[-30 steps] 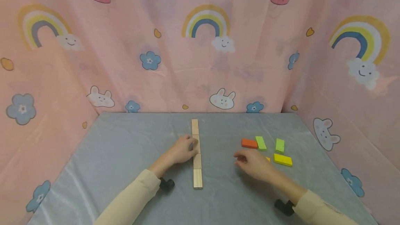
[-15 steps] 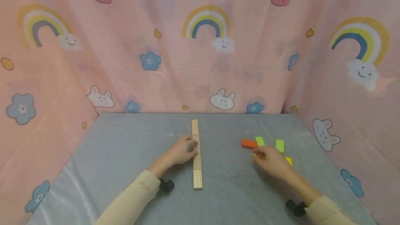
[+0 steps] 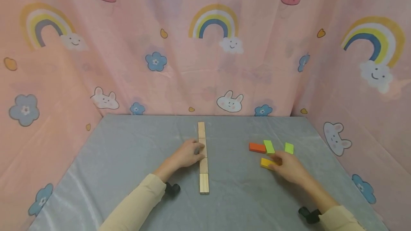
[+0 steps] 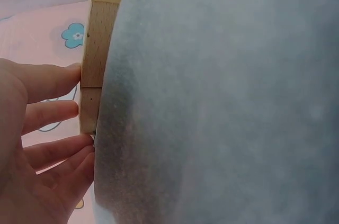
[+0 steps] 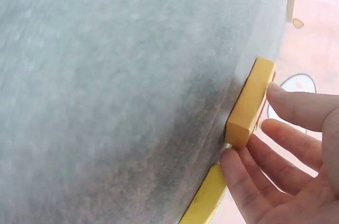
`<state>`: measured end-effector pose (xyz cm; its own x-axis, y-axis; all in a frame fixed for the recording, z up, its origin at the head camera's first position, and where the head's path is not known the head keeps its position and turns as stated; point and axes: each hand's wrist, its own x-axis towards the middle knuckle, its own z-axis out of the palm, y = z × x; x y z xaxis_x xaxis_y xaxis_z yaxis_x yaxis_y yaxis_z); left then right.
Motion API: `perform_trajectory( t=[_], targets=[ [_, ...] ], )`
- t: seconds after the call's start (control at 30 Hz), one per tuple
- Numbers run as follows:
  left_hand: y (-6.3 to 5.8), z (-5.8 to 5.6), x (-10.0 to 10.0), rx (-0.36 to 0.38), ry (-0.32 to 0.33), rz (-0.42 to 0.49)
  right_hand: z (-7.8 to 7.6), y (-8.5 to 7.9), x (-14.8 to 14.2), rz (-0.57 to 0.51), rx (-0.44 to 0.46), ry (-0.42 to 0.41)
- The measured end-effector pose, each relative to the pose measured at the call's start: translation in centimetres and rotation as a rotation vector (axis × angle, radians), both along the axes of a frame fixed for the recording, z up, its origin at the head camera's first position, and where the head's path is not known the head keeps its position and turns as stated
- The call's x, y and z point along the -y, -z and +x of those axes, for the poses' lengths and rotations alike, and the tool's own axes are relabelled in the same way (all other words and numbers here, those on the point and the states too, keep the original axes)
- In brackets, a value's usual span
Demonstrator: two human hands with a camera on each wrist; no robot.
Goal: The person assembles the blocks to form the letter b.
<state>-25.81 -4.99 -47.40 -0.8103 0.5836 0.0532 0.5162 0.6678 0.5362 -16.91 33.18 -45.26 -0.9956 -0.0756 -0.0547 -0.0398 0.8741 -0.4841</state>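
Several plain wooden blocks [image 3: 203, 165] lie end to end in a straight row on the grey cloth. My left hand [image 3: 187, 153] is at the row's left side, its fingertips touching the blocks near the middle; in the left wrist view the fingers [image 4: 50, 115] are loosely extended. At the right, my right hand [image 3: 290, 167] is over the right end of an orange-yellow block [image 3: 265, 163]. In the right wrist view the thumb and fingers surround the end of that block [image 5: 251, 102], without a plain pinch. A yellow block [image 5: 206, 195] lies below the fingers, hidden in the head view.
A red-orange block [image 3: 257, 147] and a light green block [image 3: 269, 147] touch or nearly touch behind the right hand. Another green block [image 3: 289, 148] lies farther right. Grey cloth [image 3: 147, 131] covers the table, with a pink patterned curtain [image 3: 179, 88] around it.
My right hand has moved rightward from beside the coloured blocks to the orange-yellow block's right end, covering the yellow block. My left hand has stayed at the wooden row.
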Motion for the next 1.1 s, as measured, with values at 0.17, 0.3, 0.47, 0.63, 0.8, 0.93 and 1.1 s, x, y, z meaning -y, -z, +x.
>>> perform_trajectory(
  t=[0.17,0.3,0.47,0.63,0.8,0.93,1.1],
  targets=[
    [0.0,0.0,0.0,0.002,0.001,-0.004,-0.1,0.2,-0.3,-0.011,0.019,0.006],
    [0.0,0.0,0.0,0.001,0.005,0.004,-0.2,0.1,-0.3,-0.028,0.039,0.005],
    [0.0,0.0,-0.1,0.005,-0.004,0.004,-0.2,-0.1,-0.1,-0.029,0.033,-0.009],
    [0.0,0.0,-0.1,0.019,-0.011,0.006,-0.6,0.0,0.2,-0.034,0.027,-0.006],
    [0.1,0.1,-0.1,0.004,-0.008,0.005,-1.2,0.2,0.9,-0.043,-0.007,-0.019],
    [0.1,0.1,-0.1,0.012,-0.01,0.007,-1.4,0.1,1.6,-0.077,-0.026,-0.041],
    [0.1,0.0,-0.1,0.006,-0.004,0.006,-1.9,-0.1,2.9,-0.098,-0.06,-0.079]
  ],
)
